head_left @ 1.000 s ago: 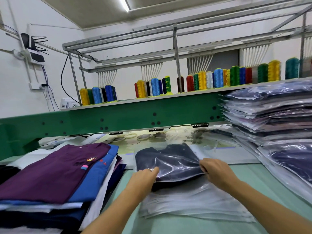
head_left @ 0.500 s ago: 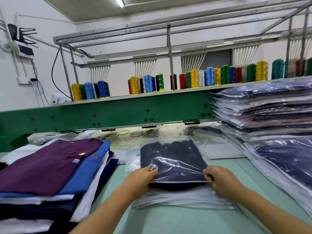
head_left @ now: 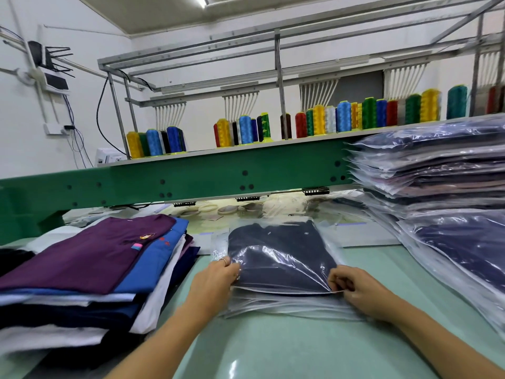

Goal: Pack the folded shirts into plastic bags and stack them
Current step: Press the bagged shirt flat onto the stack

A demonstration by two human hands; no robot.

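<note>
Head view: the navy shirt (head_left: 278,236) lies at centre inside the plastic bag (head_left: 328,247), atop the empty bags (head_left: 287,310). The left hand (head_left: 216,280) grips the bag's edge at 8 o'clock, and the right hand (head_left: 360,291) pinches its mouth at 4 o'clock. Bagging seems nearly finished, though glare hides the flap. Next comes sealing, then lifting it to the packed stack (head_left: 437,187) at 3 o'clock.
</note>
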